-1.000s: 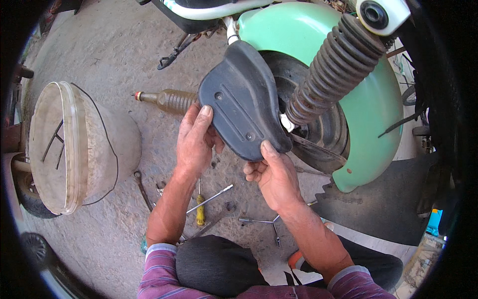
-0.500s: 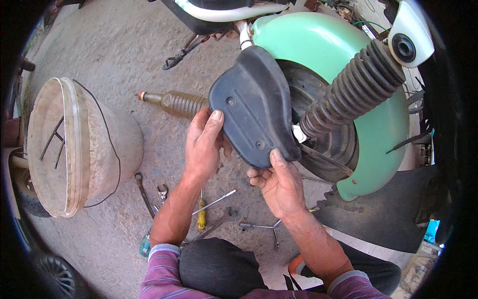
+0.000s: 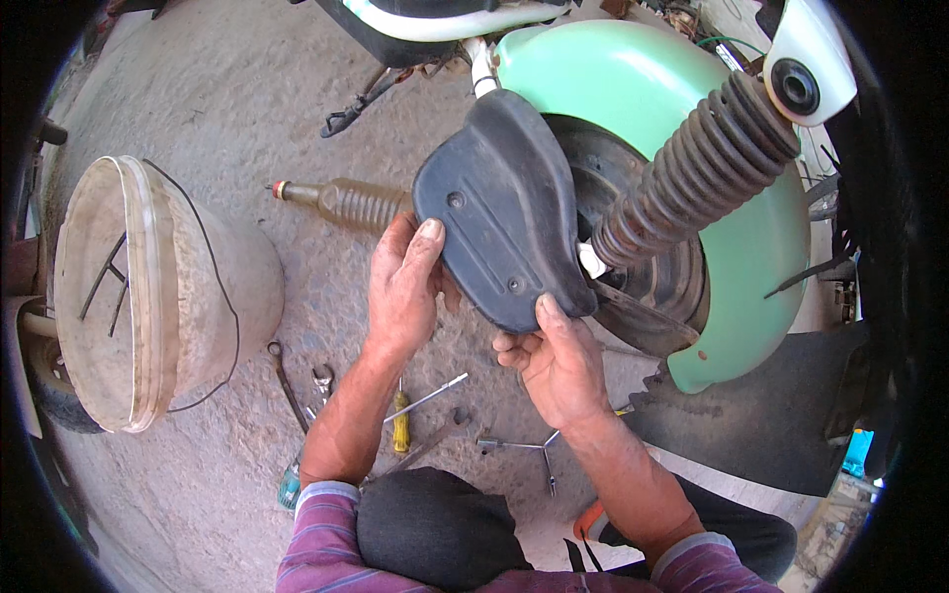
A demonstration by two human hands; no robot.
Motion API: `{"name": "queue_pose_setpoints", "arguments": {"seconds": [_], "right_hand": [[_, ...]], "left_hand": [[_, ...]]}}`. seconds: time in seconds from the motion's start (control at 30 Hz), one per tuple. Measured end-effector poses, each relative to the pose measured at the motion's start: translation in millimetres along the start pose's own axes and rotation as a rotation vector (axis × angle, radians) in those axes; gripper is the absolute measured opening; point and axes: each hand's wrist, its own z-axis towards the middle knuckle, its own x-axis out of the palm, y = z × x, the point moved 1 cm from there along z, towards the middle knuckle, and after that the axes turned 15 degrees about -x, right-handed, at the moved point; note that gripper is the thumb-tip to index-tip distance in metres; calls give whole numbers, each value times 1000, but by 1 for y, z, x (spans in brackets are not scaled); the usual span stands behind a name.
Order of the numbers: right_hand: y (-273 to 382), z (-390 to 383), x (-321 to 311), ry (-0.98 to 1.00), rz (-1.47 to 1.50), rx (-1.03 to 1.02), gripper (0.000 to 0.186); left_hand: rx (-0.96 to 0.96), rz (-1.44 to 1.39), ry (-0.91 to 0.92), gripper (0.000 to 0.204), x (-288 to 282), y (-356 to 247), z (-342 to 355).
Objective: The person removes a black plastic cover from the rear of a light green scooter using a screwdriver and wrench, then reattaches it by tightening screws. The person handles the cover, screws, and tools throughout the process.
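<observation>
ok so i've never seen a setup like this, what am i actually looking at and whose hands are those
There is no robot here: these are a person's own bare hands, seen from a wide fisheye camera worn on the head and looking down. That lens bends straight edges near the rim.

The left hand and right hand hold a black plastic cover, thumbs on its face. I can't tell whether it is also fastened to anything.

Beyond it is part of a vehicle, with a green fender and a dark ribbed shock absorber.

On the rough ground are a pale bucket, a brownish bottle, a yellow-handled screwdriver and a three-armed wrench.
</observation>
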Motion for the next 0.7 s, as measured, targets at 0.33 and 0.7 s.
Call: {"name": "queue_pose_setpoints", "arguments": {"seconds": [0.33, 0.7], "right_hand": [[-2, 2, 1, -2, 28, -38, 43], [-5, 6, 1, 7, 77, -35, 41]], "left_hand": [[-12, -72, 29, 37, 0, 2, 1], [40, 27, -19, 47, 2, -3, -1]]}}
